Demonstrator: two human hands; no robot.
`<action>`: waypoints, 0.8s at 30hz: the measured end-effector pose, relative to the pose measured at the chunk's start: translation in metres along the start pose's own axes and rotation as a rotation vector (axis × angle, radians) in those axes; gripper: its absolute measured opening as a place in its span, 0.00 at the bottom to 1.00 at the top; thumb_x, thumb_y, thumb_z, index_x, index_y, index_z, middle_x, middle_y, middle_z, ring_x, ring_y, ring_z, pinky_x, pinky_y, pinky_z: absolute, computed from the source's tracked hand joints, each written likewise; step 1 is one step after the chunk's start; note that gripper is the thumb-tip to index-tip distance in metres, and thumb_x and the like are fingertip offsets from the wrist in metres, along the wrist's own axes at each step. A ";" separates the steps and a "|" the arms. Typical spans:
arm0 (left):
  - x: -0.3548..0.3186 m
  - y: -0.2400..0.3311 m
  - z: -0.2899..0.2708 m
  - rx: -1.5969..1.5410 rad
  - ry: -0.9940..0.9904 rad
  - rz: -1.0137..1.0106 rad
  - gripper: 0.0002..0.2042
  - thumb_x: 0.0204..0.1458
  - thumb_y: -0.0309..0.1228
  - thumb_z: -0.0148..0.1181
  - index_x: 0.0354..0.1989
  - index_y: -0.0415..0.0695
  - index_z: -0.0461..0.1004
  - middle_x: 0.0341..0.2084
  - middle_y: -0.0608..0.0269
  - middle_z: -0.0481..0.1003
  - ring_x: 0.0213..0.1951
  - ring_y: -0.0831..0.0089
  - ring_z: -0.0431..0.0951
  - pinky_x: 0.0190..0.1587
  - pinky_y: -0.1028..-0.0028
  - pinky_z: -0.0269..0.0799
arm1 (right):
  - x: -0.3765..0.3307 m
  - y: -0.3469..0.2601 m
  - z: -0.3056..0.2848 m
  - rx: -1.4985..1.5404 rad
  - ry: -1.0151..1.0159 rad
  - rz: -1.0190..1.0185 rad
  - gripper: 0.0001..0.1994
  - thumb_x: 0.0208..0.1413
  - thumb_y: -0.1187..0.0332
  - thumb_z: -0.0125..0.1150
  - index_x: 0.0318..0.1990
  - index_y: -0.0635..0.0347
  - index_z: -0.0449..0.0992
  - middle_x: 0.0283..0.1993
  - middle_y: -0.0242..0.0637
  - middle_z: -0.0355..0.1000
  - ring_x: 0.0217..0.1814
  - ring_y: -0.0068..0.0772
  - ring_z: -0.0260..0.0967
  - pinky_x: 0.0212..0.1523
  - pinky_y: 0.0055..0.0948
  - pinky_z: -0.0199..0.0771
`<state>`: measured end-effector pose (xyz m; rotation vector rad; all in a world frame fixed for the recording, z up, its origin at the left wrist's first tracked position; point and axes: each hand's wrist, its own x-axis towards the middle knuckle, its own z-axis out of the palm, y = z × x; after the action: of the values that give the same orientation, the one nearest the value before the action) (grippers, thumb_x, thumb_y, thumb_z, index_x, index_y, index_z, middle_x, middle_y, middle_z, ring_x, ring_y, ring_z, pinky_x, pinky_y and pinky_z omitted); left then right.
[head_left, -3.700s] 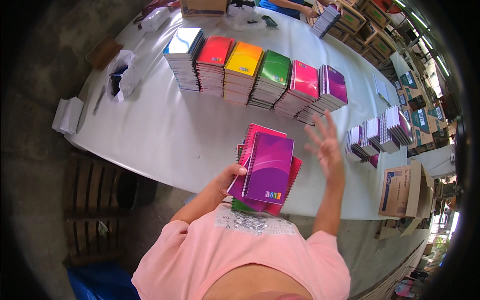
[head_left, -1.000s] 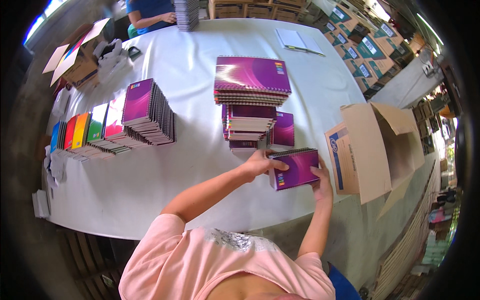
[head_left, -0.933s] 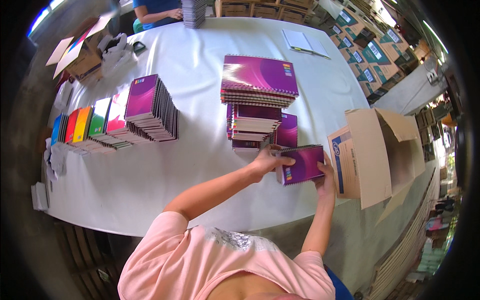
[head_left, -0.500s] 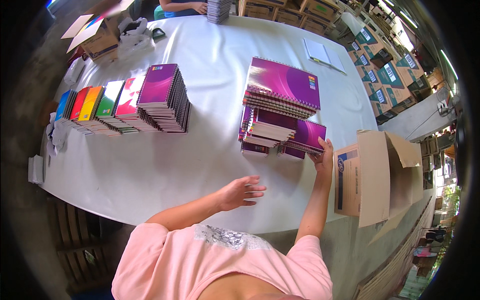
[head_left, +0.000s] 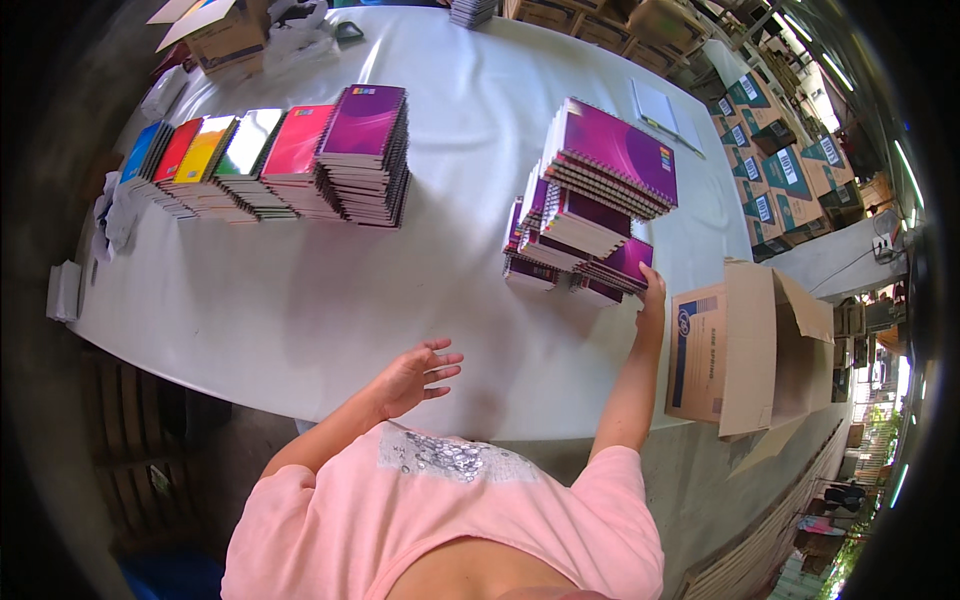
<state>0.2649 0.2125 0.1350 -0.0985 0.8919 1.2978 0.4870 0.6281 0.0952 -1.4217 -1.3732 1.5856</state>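
Note:
A pile of purple spiral-bound notebooks [head_left: 615, 150] rises at the right of the table, its layers stacked unevenly. Lower on its right side, my right hand [head_left: 652, 290] grips the edge of a smaller purple notebook stack [head_left: 630, 258]; some of its fingers are hidden. My left hand [head_left: 420, 375] hovers over the near part of the table, fingers apart and holding nothing. At the left stands a row of notebook stacks: blue [head_left: 145, 150], red [head_left: 178, 148], yellow [head_left: 205, 150], green-and-white [head_left: 250, 145], pinkish red [head_left: 298, 140] and a taller purple one [head_left: 362, 125].
An open cardboard box [head_left: 745, 350] stands by the table's right edge. Beyond the pile lies an open white notebook [head_left: 655, 105]. Boxes [head_left: 785, 175] are stacked at the far right. Plastic bags [head_left: 295, 40] and another open box [head_left: 225, 45] are at the far left.
My view has shifted, so the table's contents sit differently in it. My left hand has drawn back to the left, away from the purple pile. My right hand stays at the lower stack.

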 end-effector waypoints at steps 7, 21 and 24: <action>-0.042 -0.001 -0.029 -0.033 0.010 0.078 0.26 0.51 0.39 0.51 0.58 0.49 0.55 0.52 0.63 0.64 0.54 0.70 0.63 0.53 0.65 0.60 | -0.027 0.008 -0.005 0.448 0.684 -0.329 0.26 0.46 0.62 0.58 0.54 0.54 0.60 0.54 0.38 0.60 0.56 0.36 0.54 0.56 0.45 0.48; -0.203 0.099 -0.166 -0.195 -0.104 0.465 0.21 0.50 0.34 0.52 0.53 0.47 0.61 0.47 0.63 0.67 0.52 0.70 0.66 0.51 0.69 0.64 | -0.356 -0.114 0.485 -0.201 -0.484 -1.367 0.13 0.45 0.78 0.57 0.41 0.57 0.73 0.42 0.39 0.70 0.45 0.34 0.68 0.45 0.29 0.66; -0.248 0.131 -0.219 -0.260 -0.054 0.562 0.20 0.50 0.33 0.52 0.53 0.47 0.61 0.46 0.62 0.68 0.52 0.68 0.65 0.50 0.68 0.64 | -0.386 -0.126 0.600 -0.300 -0.620 -1.493 0.20 0.43 0.72 0.61 0.47 0.54 0.70 0.45 0.40 0.70 0.48 0.39 0.68 0.47 0.34 0.66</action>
<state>0.0412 -0.0573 0.1933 -0.0140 0.7233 1.9300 -0.0112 0.1340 0.2755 0.2664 -2.2162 0.7285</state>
